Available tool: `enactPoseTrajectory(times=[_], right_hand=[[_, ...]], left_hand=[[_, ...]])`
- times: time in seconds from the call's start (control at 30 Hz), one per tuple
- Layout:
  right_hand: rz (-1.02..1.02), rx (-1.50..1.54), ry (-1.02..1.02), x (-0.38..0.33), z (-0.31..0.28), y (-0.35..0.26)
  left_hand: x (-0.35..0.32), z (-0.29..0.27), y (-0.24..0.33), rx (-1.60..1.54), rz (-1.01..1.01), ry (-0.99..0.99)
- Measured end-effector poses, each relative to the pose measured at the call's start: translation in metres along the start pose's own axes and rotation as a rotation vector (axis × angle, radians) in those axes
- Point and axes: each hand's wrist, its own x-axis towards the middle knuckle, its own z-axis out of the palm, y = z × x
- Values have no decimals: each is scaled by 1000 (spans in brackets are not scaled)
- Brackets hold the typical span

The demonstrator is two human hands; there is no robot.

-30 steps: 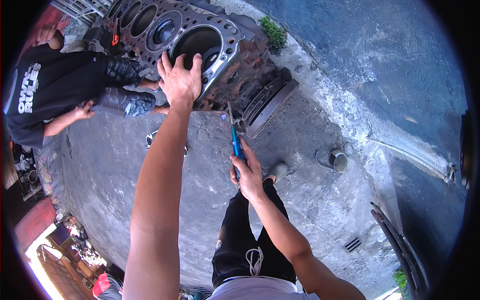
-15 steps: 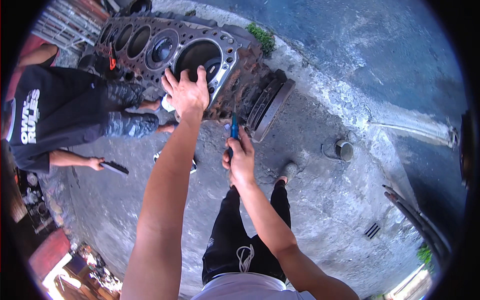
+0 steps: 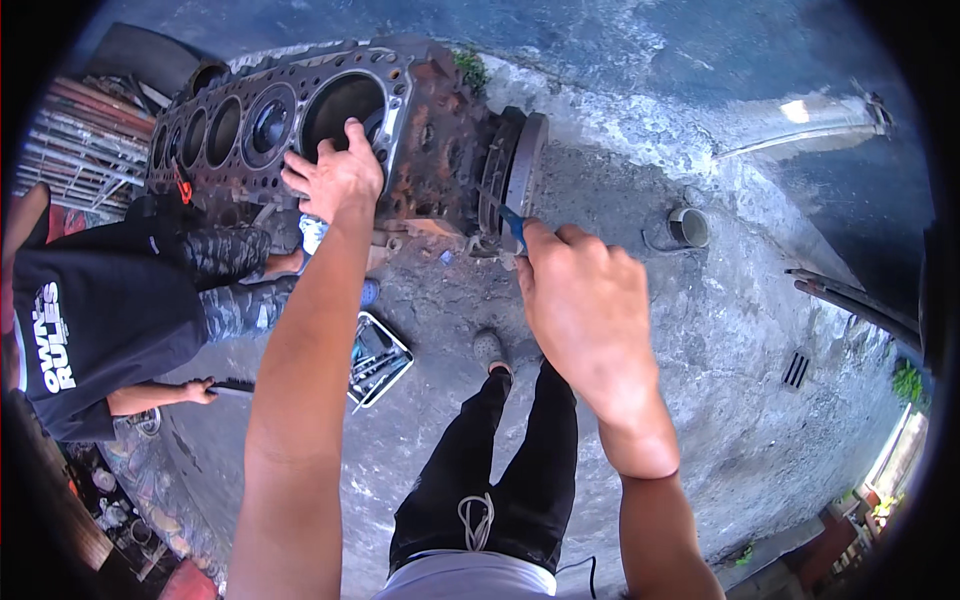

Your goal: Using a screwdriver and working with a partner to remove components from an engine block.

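A rusty engine block (image 3: 430,150) with several round cylinder bores stands on the concrete ground. My left hand (image 3: 335,175) rests flat on its top edge beside the nearest bore, fingers spread. My right hand (image 3: 585,300) is closed around a blue-handled tool (image 3: 512,225), whose tip points at the flywheel (image 3: 520,175) on the block's near end. My black-trousered legs show below.
Another person in a black shirt (image 3: 90,330) crouches at the left, holding a dark tool (image 3: 232,386). An open tray of tools (image 3: 378,358) lies on the ground by my left arm. A small round can (image 3: 688,227) stands at the right; a floor drain (image 3: 796,370) lies beyond.
My right hand has risen with the blue-handled tool from near the ground up to the flywheel end. The view has moved closer over the block; my left hand stays on it.
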Motion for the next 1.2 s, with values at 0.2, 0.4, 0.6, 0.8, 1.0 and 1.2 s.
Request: enactPoseTrajectory(times=[0.2,0.4,0.6,0.8,1.0,1.2], right_hand=[[-54,-67,32,-32,-93,-31],[40,-193,-47,-74,-92,-59],[-91,-149,50,-104,-73,-56],[-228,-210,-105,-102,-104,-59],[-29,-24,-18,-116,-101,-56],[86,164,20,-124,-92,-67]], left_hand=[[0,3,1,-14,-5,-27],[11,-9,1,-5,-45,-42],[15,-3,-12,-8,-8,-26],[0,-1,-5,-13,5,-39],[-4,-16,2,-77,-16,-16],[9,-11,-4,-13,-9,-18]])
